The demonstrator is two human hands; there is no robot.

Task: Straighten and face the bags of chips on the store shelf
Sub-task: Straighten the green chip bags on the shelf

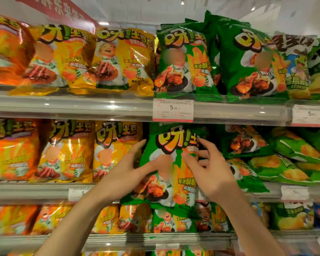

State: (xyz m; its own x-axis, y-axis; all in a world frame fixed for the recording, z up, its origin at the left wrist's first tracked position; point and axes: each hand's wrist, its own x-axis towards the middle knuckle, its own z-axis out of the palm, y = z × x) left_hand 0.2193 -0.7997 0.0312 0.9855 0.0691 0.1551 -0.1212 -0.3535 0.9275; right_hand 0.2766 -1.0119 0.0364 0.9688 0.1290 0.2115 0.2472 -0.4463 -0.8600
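A green chip bag [171,145] stands upright at the front of the middle shelf, its lower edge hanging over the shelf rail. My left hand [126,174] lies against the bag's left side, fingers spread, thumb across its front. My right hand [211,169] touches the bag's right side, thumb on the front and fingers curled at the edge. To the right, several green bags [284,159] lie tipped over and slanted. Yellow bags [116,145] and orange bags [13,150] stand upright to the left.
The top shelf [81,106] holds upright orange, yellow and green bags, with price tags [173,109] on its clear rail. The bottom shelf [155,239] carries smaller bags of the same kinds. A red sign [54,8] hangs at upper left.
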